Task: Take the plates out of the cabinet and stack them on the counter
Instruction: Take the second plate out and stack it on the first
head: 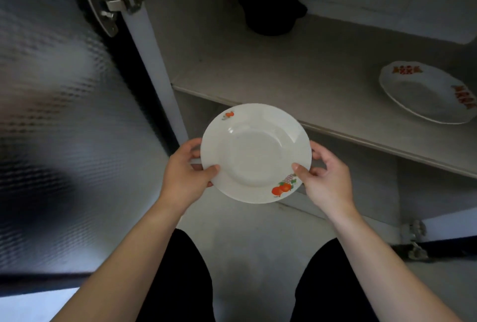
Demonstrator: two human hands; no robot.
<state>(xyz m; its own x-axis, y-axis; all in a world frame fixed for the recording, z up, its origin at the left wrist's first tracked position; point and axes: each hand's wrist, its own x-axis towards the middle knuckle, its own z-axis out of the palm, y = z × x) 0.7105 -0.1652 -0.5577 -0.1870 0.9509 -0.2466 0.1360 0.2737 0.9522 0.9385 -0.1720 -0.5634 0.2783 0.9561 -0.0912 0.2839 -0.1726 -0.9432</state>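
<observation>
A white plate with orange fruit prints point(255, 152) is held level in front of the open cabinet, just outside the shelf edge. My left hand point(185, 172) grips its left rim, thumb on top. My right hand point(325, 177) grips its right rim the same way. A second white plate with red patterns point(426, 92) lies on the cabinet shelf point(296, 73) at the right. The counter is not in view.
A black pot or bowl point(271, 13) stands at the back of the shelf. The open cabinet door with textured glass point(64, 115) fills the left side, its hinge point(121, 1) at the top. My dark-clothed legs point(180, 283) are below, over a grey floor.
</observation>
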